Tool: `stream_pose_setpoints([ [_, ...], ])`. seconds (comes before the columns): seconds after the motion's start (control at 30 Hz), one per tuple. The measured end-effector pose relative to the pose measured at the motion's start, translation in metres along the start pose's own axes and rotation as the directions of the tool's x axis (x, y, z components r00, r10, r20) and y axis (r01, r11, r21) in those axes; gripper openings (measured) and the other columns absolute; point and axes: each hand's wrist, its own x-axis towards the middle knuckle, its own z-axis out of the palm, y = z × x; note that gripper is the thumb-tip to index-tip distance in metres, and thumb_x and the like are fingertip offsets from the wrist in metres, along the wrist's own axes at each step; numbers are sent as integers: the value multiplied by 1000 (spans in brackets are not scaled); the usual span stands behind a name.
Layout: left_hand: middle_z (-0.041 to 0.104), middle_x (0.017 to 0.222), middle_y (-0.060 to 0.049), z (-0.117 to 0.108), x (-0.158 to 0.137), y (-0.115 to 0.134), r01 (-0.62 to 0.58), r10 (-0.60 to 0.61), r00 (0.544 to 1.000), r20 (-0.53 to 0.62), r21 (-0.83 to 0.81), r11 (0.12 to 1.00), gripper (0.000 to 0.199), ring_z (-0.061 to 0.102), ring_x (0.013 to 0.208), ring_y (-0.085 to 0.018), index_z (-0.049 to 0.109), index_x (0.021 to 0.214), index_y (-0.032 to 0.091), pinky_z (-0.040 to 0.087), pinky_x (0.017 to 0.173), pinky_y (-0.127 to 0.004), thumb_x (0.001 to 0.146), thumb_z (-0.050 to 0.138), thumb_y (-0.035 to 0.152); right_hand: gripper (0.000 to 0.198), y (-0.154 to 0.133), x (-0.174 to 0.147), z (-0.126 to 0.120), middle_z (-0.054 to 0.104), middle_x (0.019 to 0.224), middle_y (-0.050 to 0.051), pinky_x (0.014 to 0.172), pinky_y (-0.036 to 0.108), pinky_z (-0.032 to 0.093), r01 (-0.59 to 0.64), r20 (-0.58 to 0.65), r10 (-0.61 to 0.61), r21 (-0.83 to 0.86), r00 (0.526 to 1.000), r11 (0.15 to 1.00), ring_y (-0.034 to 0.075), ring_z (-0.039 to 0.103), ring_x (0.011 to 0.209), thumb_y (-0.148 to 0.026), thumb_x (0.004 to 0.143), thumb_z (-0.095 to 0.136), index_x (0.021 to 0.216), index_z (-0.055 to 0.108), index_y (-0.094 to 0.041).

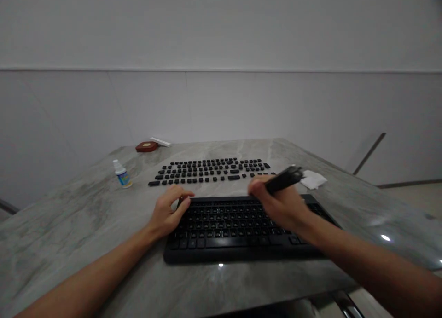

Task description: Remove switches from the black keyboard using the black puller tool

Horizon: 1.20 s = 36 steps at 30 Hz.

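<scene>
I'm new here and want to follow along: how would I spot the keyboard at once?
Find the grey marbled table. On its near side lies the wide black keyboard, the left hand at the keyboard's far left corner. Unlike the small loose keycaps rowed beyond it, it is one large piece.

Your right hand (281, 203) hides some of the long black plastic keyboard (224, 226). Your dark stick-shaped tool (283, 180) looks blurry. Marks on the small white plastic bottle with a blue label (122, 174) are too tiny to read.
</scene>
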Motion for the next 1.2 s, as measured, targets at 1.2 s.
stream_pose_setpoints([
  [1.2, 69, 69, -6, -54, 7, 12, 67, 194, 628, 754, -300, 952, 15, 58, 63, -15, 72, 77, 15, 47, 63, -26, 84, 60, 19, 24, -16, -8, 104, 61, 60, 0, 46, 23, 43, 600, 31, -666, 403, 745, 691, 12, 55, 48, -33, 86, 54, 99, 60, -14],
])
